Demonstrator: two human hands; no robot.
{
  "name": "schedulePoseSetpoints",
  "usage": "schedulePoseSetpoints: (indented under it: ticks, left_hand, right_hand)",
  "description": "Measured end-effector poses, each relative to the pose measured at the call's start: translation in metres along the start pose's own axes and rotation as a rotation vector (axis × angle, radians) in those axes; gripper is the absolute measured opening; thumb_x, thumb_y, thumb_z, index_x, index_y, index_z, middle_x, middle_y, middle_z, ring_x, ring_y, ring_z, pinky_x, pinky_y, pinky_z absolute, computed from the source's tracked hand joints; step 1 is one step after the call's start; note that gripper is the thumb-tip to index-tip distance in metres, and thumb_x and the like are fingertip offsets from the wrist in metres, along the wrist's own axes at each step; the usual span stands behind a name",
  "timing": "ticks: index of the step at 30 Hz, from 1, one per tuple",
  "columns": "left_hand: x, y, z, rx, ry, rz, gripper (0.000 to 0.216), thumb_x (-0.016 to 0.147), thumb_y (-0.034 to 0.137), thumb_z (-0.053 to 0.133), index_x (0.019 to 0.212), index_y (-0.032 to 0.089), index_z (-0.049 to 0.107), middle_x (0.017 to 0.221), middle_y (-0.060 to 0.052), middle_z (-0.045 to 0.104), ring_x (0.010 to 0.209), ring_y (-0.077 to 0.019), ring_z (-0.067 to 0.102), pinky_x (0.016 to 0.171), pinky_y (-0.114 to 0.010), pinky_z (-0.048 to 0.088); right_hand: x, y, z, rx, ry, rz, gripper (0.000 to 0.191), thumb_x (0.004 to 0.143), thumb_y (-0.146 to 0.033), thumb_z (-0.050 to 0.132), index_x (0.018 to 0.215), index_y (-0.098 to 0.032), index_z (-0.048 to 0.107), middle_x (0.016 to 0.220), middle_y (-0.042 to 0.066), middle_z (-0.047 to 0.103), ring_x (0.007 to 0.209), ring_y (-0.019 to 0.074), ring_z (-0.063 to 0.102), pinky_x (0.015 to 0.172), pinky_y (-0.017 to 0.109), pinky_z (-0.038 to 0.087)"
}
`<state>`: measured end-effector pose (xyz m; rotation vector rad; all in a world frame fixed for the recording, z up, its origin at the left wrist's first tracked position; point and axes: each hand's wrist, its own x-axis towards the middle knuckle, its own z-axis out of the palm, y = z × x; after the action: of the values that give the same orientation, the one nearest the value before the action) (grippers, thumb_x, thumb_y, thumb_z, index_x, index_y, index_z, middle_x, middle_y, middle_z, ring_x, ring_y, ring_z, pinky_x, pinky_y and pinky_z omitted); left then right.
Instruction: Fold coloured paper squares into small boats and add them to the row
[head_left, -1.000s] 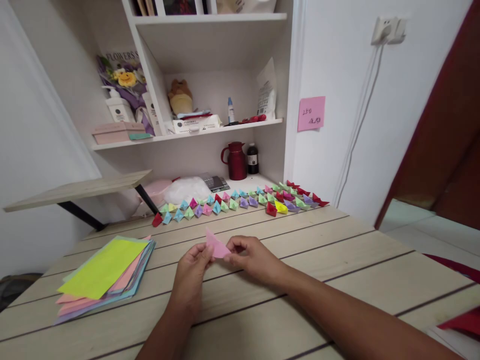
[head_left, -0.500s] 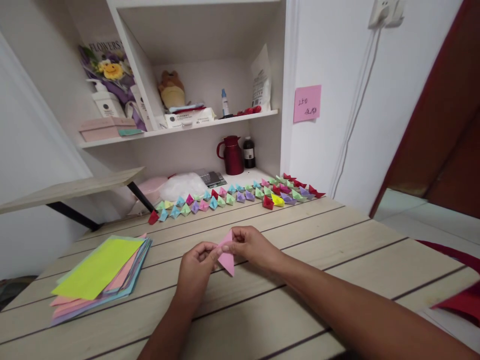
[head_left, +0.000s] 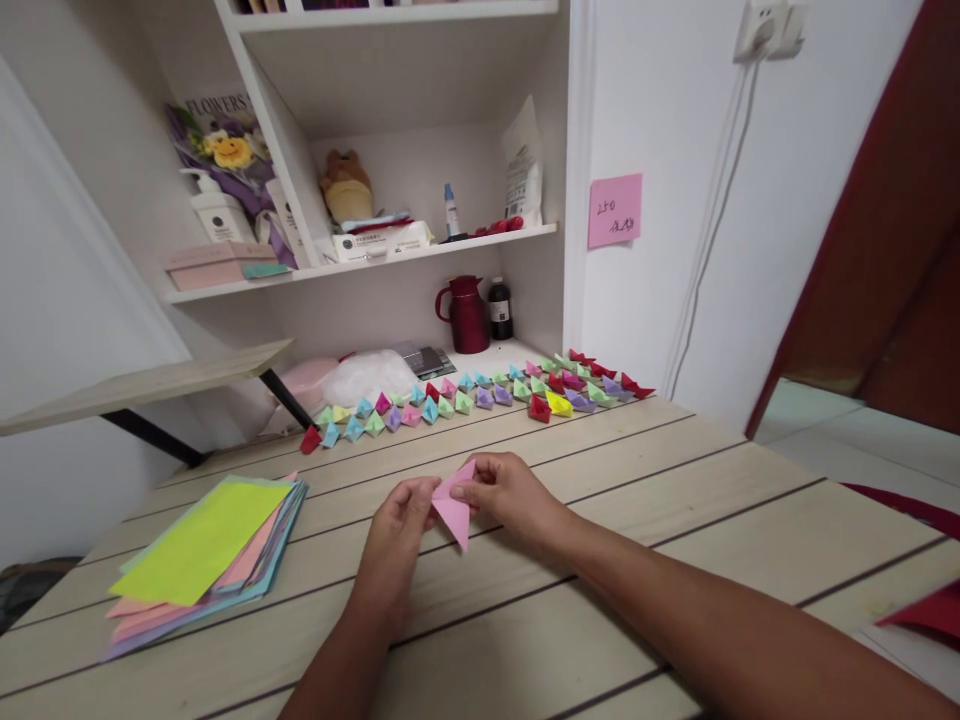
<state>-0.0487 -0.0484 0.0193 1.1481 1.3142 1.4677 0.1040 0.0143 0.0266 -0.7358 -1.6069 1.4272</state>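
Note:
Both of my hands pinch a small folded pink paper just above the wooden table. My left hand grips its left edge with fingertips closed. My right hand holds its upper right part between thumb and fingers. The paper's point hangs downward. A stack of coloured paper sheets, yellow on top, lies to the left of my hands. Several small folded paper boats in many colours stand in rows along the table's far edge.
White shelves behind the table hold a dark red jug, a dark bottle, a plush toy and boxes. A pink note is stuck on the wall. A small raised wooden board stands at the left.
The pink paper has turned from lying sideways between my hands to standing with its point down. My hands have stayed close together, and the view shifted slightly.

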Motion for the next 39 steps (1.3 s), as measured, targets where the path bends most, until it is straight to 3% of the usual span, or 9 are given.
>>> schedulePoseSetpoints:
  ticks: [4, 8, 15, 18, 23, 31, 39]
  left_hand:
    - [0.001, 0.002, 0.001, 0.052, 0.027, 0.016, 0.025, 0.074, 0.039, 0.072, 0.072, 0.014, 0.065, 0.060, 0.002, 0.057, 0.061, -0.0104, 0.049, 0.062, -0.022, 0.038]
    - [0.002, -0.001, -0.001, 0.034, 0.036, 0.008, 0.024, 0.073, 0.036, 0.073, 0.069, 0.014, 0.064, 0.056, 0.003, 0.054, 0.058, -0.0094, 0.046, 0.058, -0.020, 0.036]
    - [0.003, 0.000, -0.005, -0.428, -0.045, -0.146, 0.032, 0.069, 0.038, 0.078, 0.062, 0.014, 0.058, 0.053, 0.006, 0.045, 0.054, -0.0070, 0.042, 0.059, -0.020, 0.041]
    - [0.003, 0.004, -0.004, -0.496, -0.073, -0.175, 0.029, 0.069, 0.037, 0.079, 0.067, 0.014, 0.061, 0.051, 0.007, 0.042, 0.052, -0.0066, 0.043, 0.058, -0.020, 0.042]
    - [0.003, 0.005, -0.001, -0.494, -0.169, -0.187, 0.028, 0.072, 0.037, 0.077, 0.069, 0.013, 0.063, 0.053, 0.004, 0.048, 0.057, -0.0107, 0.053, 0.058, -0.022, 0.044]
    - [0.003, 0.002, -0.003, -0.476, -0.209, -0.175, 0.026, 0.075, 0.034, 0.074, 0.067, 0.014, 0.060, 0.055, 0.005, 0.048, 0.054, -0.0091, 0.049, 0.060, -0.022, 0.043]
    - [0.004, 0.003, -0.002, -0.427, -0.255, -0.175, 0.032, 0.077, 0.042, 0.071, 0.066, 0.015, 0.058, 0.053, 0.004, 0.048, 0.057, -0.0130, 0.055, 0.057, -0.024, 0.043]
  right_hand:
    - [-0.001, 0.003, 0.001, -0.051, -0.007, -0.016, 0.021, 0.072, -0.031, 0.068, 0.065, -0.014, 0.059, 0.057, -0.004, 0.052, 0.054, 0.0090, 0.043, 0.052, 0.022, 0.032]
    - [-0.002, 0.002, 0.001, -0.054, 0.009, -0.039, 0.026, 0.072, -0.035, 0.071, 0.064, -0.014, 0.058, 0.057, -0.004, 0.050, 0.054, 0.0090, 0.043, 0.052, 0.022, 0.033]
    - [-0.005, -0.006, 0.000, 0.196, -0.196, -0.169, 0.044, 0.089, -0.055, 0.048, 0.084, -0.013, 0.063, 0.073, 0.004, 0.061, 0.064, 0.0130, 0.055, 0.065, 0.028, 0.045]
    - [-0.008, -0.008, 0.002, 0.227, -0.235, -0.199, 0.037, 0.086, -0.050, 0.058, 0.097, -0.015, 0.061, 0.081, 0.003, 0.061, 0.071, 0.0125, 0.056, 0.069, 0.027, 0.046]
    - [-0.009, -0.007, 0.004, 0.273, -0.322, -0.195, 0.038, 0.082, -0.044, 0.066, 0.107, -0.017, 0.056, 0.079, 0.000, 0.058, 0.068, 0.0108, 0.056, 0.065, 0.025, 0.047]
    - [-0.008, -0.006, 0.005, 0.306, -0.304, -0.134, 0.040, 0.078, -0.044, 0.070, 0.104, -0.018, 0.055, 0.074, -0.002, 0.055, 0.065, 0.0105, 0.056, 0.061, 0.024, 0.048]
    - [-0.006, -0.002, 0.005, 0.282, -0.324, -0.132, 0.037, 0.081, -0.042, 0.066, 0.106, -0.018, 0.054, 0.073, -0.002, 0.060, 0.057, 0.0093, 0.056, 0.056, 0.023, 0.046]
